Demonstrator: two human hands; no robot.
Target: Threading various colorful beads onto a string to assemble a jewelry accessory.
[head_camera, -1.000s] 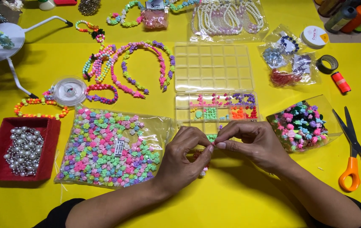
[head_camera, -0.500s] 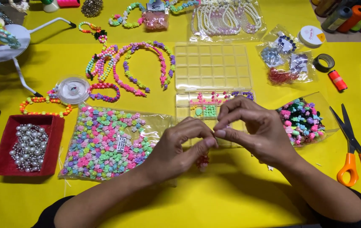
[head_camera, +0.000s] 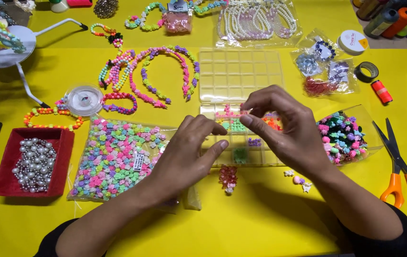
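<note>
Both hands hover mid-frame over the clear bead organiser [head_camera: 241, 76], its long axis running top-to-bottom. The right hand [head_camera: 284, 131] has its fingertips pinched, whether gripping anything I cannot tell; the left hand [head_camera: 189, 154] has its fingers loosely extended, empty.

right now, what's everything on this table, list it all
clear plastic compartment box: one, partly filled with coloured beads, centre
bag of pastel flower beads: one, left of centre
red square tray: one, holds silver pearl beads, left
bag of dark mixed beads: one, right
orange-handled scissors: one, right edge
beaded headbands: several, pink and purple, upper centre
clear thread spool: one, left
small strung bead cluster: one, red-pink, below the box
yellow table: one, under everything
left hand: over the box edge
right hand: fingers pinched over the box
</note>
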